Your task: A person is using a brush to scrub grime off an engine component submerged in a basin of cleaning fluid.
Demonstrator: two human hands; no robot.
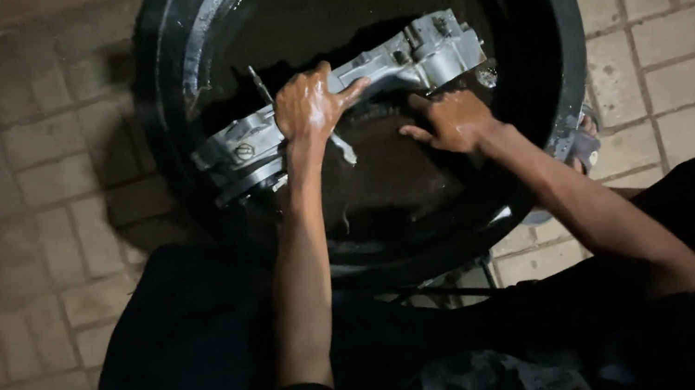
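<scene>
- You are leaning over a black tub (563, 18) standing on a brick floor (7, 186), with both arms reaching down into it.
- A grey metal casting (401, 64) is lying across the tub, tilted, its left end lower and nearer to you, its right end higher and close to the far wall.
- Your left hand (309, 103) is gripping the casting at its middle — fingers closed over the top edge, wet and glistening.
- Your right hand (448, 120) is working just beside the casting's lower edge, fingers half curled and one pointing left; I cannot tell whether it is holding anything, perhaps a small brush or rag, because the shadow there is hiding it.
- A thin metal rod (257, 83) is sticking up just left of your left hand, touching or very near the casting.
- Dark liquid seems to be sitting in the tub bottom, and the inner wall is shining wet.
- How far along — as a judgement: the washing is well under way, since the upper face is already looking clean and bright, while the underside and the lower left end are still sitting in shadow and probably still needing work.
</scene>
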